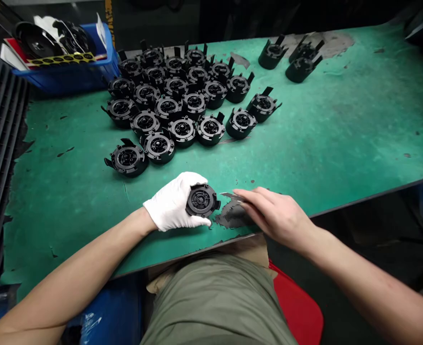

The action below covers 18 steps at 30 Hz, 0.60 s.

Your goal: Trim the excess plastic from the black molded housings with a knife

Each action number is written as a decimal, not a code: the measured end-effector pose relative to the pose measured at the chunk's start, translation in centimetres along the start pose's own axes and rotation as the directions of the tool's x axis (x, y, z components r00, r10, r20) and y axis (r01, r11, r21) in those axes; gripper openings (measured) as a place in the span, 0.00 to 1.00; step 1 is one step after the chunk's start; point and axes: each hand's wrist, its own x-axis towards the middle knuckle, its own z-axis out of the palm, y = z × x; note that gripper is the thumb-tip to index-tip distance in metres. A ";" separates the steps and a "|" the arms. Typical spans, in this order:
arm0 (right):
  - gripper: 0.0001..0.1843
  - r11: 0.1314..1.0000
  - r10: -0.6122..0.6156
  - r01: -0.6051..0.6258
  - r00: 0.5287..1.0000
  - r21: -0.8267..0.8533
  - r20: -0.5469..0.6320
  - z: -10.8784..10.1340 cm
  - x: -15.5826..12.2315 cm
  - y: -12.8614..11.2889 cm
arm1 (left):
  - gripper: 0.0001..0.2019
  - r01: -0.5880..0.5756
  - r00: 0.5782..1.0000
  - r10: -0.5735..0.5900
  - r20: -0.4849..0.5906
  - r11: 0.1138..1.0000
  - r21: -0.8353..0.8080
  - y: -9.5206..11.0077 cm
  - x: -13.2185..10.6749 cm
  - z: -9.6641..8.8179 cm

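Far left, 9 o'clock: black ribbed panel [3, 143] along the edge of the green work mat [340, 120], which is worn and peeling in spots. At 10 o'clock, blue plastic bin [63, 81] holding dark discs and a yellow-and-black strip [62, 59], contents partly unclear.

Bottom centre-left: white-gloved left hand [171, 201], closed around the rim of a round black molded part [201, 200], gripping it with the face tilted up toward the camera. Part sits just above the mat's near edge at about 6 o'clock; can't tell if it touches the mat.

Top centre, 11 to 12 o'clock: cluster of matching black parts [194, 101], roughly in rows, standing apart from the held part.

Right of the held part: flat metal blade [231, 196], its tip just beside the part's rim; contact unclear. Bare right hand [276, 215] is closed on it, fingers over the blade's back end, above a grey worn patch [231, 216] on the mat.

Far upper right, 1 o'clock: three more black parts [301, 69], set apart from the cluster.
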 end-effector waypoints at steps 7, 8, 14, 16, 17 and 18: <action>0.20 0.979 0.204 -0.205 0.978 -0.013 -0.034 0.7 -1.8 -5.1 | 0.44 -0.030 0.999 0.030 0.018 0.999 -0.012 1.1 0.2 1.0; 0.20 0.976 0.209 -0.211 0.977 -0.051 -0.027 0.7 -1.7 -5.5 | 0.44 -0.018 1.000 0.018 0.020 1.000 -0.013 1.2 0.2 1.0; 0.17 0.960 0.198 -0.189 0.980 -0.205 0.022 0.4 -0.7 -6.0 | 0.51 0.060 0.997 -0.061 0.054 0.998 0.016 0.7 -0.1 1.3; 0.17 0.959 0.190 -0.177 0.981 -0.223 0.039 0.4 -0.5 -6.1 | 0.51 0.064 0.996 -0.064 0.064 0.998 0.008 0.7 0.1 1.3; 0.16 0.959 0.186 -0.171 0.981 -0.224 0.048 0.4 -0.4 -6.1 | 0.51 0.066 0.995 -0.066 0.069 0.998 0.002 0.8 0.2 1.3; 0.16 0.960 0.183 -0.167 0.982 -0.224 0.055 0.3 -0.3 -6.2 | 0.50 0.066 0.995 -0.065 0.074 0.998 -0.004 0.9 0.4 1.3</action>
